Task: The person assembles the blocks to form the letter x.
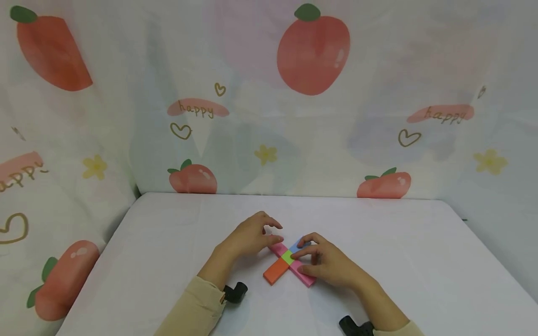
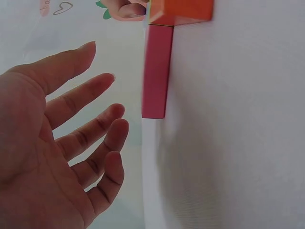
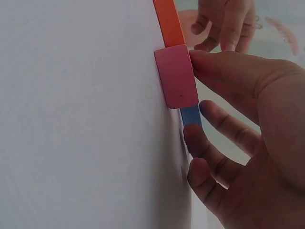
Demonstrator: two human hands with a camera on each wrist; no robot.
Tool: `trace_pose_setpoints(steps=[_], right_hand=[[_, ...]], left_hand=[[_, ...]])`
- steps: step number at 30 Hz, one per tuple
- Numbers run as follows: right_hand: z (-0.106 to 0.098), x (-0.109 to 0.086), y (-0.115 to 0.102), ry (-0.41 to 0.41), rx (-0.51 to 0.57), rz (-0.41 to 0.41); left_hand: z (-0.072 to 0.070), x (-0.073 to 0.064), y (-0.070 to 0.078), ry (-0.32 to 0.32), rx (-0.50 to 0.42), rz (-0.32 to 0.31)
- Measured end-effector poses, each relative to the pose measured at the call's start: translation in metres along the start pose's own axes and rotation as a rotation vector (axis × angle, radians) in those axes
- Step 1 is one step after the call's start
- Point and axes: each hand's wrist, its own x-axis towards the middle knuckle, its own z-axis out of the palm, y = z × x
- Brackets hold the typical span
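Observation:
Several coloured blocks lie flat in an X: a green block [image 1: 287, 257] in the middle, an orange block [image 1: 276, 271] near left, a blue block [image 1: 296, 247] far right, and pink blocks at far left [image 1: 278, 249] and near right [image 1: 303, 276]. My right hand [image 1: 332, 262] is over the right side, its thumb at the near pink block [image 3: 176, 78] and a fingertip against the blue block [image 3: 191, 115]. Beside the far pink block [image 2: 157, 71] hovers my left hand [image 1: 250, 235], fingers loosely bent, nothing in the palm.
The blocks lie on a white-covered table [image 1: 176, 224]. Behind it and to the left hangs a pale cloth [image 1: 252, 126] printed with red fruit, hearts and flowers. Black wrist devices sit by the left cuff [image 1: 236, 292] and right cuff [image 1: 355, 325].

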Motion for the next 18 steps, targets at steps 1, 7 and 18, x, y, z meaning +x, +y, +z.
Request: trace_pose_setpoints(steps=[1, 7, 18], right_hand=[[0.0, 0.0, -0.001, -0.003, -0.007, -0.001], [-0.002, 0.003, -0.004, -0.01, -0.044, -0.008], [-0.004, 0.003, -0.006, 0.013, -0.074, -0.01]], left_hand=[[-0.001, 0.0, 0.001, 0.001, -0.001, 0.001], [-0.008, -0.003, 0.004, 0.011, 0.018, 0.017], [-0.011, -0.011, -0.002, 0.021, 0.042, 0.028]])
